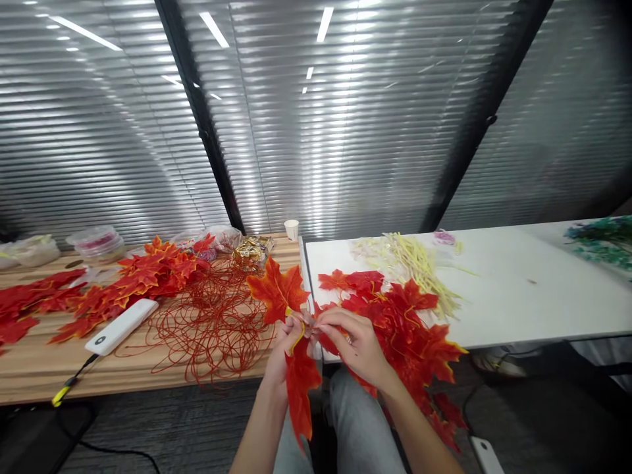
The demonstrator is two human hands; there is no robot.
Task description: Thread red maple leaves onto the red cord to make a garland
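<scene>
My left hand is closed on an orange-red artificial maple leaf by its yellow stem, with the leaf standing above the fingers. A second red leaf hangs down below that hand. Fingertips of my right hand are pinched together against those of the left; what lies between them is too small to make out. Behind and beside the right hand, a bunch of red maple leaves with yellow edges spills over the white table's front edge. A tangle of thin red-brown cord lies left of my hands.
On the wooden table are a white power bank with a cable, a pile of maple leaves, plastic tubs and a paper cup. Yellow strips and green foliage lie on the white table.
</scene>
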